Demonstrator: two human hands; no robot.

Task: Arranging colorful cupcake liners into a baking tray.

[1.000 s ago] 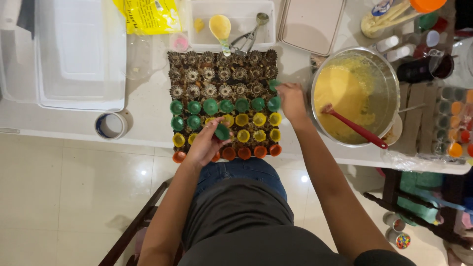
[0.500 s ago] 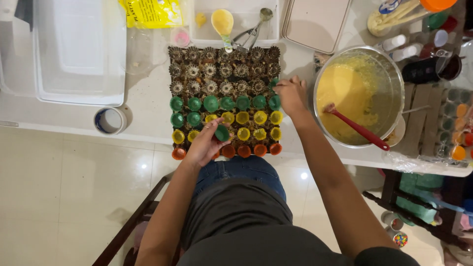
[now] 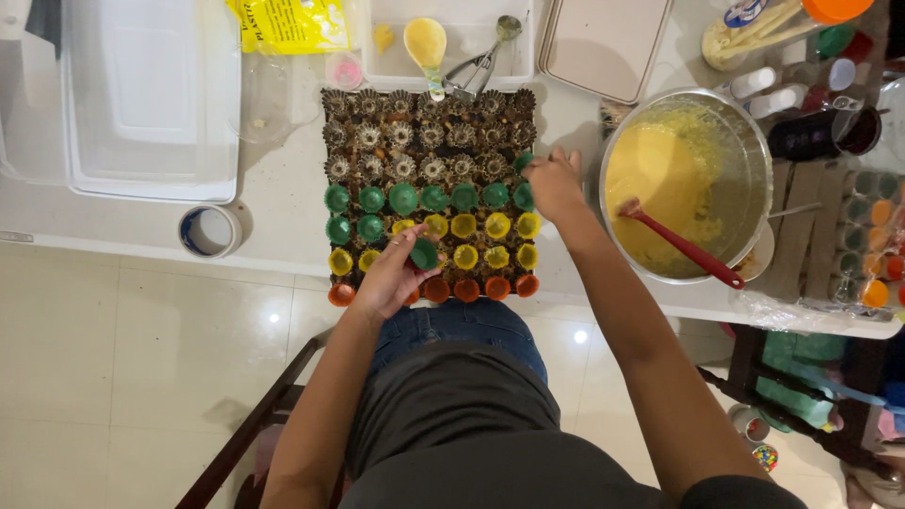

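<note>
A tray [image 3: 330, 104] on the white counter holds rows of small cups: dark fluted ones at the back, then green [image 3: 403, 197], yellow [image 3: 464, 226] and orange [image 3: 468, 289] ones toward me. My left hand [image 3: 388, 275] rests over the near rows and holds a green cup [image 3: 424, 254] in its fingertips. My right hand [image 3: 554, 181] reaches to the tray's right edge, its fingers on a green cup [image 3: 524, 162] beside the dark row. A large metal bowl [image 3: 759, 160] of yellow batter with a red spatula [image 3: 681, 246] stands just right of that hand.
Behind the tray sits a white bin [image 3: 451, 47] with a scoop and a yellow spoon. A clear lidded box [image 3: 141, 94] lies at left, a tape roll [image 3: 208, 230] near the counter edge. Bottles and stacked coloured cups [image 3: 872, 236] crowd the right. A tiled floor lies below.
My right hand has slid a little further along the tray's right edge onto the green cup. My left hand still holds its green cup over the near rows.
</note>
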